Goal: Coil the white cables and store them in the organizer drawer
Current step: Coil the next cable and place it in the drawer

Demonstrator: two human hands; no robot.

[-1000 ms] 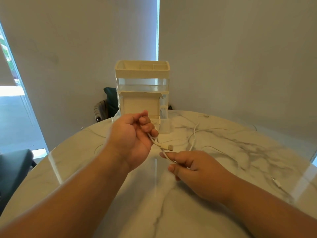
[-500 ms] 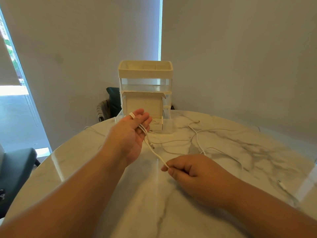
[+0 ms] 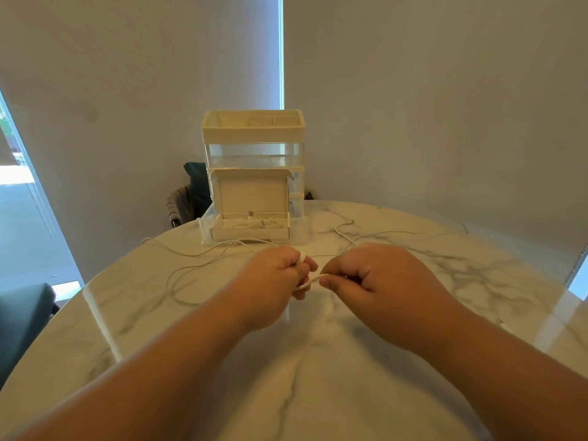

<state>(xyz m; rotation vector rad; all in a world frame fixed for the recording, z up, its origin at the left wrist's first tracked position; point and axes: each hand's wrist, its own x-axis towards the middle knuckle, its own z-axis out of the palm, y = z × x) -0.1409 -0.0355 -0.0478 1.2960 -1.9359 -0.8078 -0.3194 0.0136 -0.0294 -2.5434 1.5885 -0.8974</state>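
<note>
White cable [image 3: 311, 279] loops around the curled fingers [image 3: 308, 267] of the left hand [image 3: 273, 281] and stretches to the right hand [image 3: 375, 275], whose fingertips [image 3: 327, 283] pinch it. Both hover above the marble table [image 3: 318, 383]; farther off, the organizer drawer [image 3: 249, 232] stands pulled out.

readable text: none anywhere in view
organizer [image 3: 253, 132]: cream and clear fronts, no lettering, brand or number legible
white cable [image 3: 310, 280]: no marking legible
desk [image 3: 318, 377]: grey marble veining only, no sign or label
</note>
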